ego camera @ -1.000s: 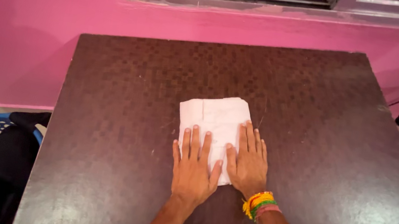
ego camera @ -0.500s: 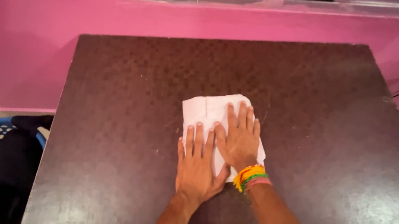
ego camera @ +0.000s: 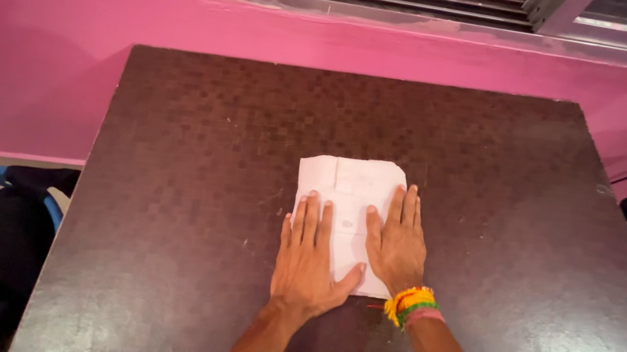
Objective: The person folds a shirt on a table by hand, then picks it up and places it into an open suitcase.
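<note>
- We press our left hand (ego camera: 306, 261) flat on the near left part of a folded white cloth (ego camera: 349, 199), fingers straight and together, palm down, nothing clasped.
- Our right hand (ego camera: 396, 248) lies flat just beside it on the cloth's near right part, fingers stretched out and open, also clasping nothing; the left thumb nearly meets the right palm.
- The cloth runs away from both palms: its far half shows bare beyond our fingertips, its near edge peeks out between the two hands.
- It is a small, pale rectangle, folded in layers, with faint crease lines crossing its top and one slightly uneven far corner.
- Colourful thread bands (ego camera: 410, 304) circle our right wrist, just off the cloth's near right corner.
- Under hands and cloth spreads a dark brown table (ego camera: 185, 180) with a fine checked pattern; beyond it stands a pink wall (ego camera: 33, 27).
</note>
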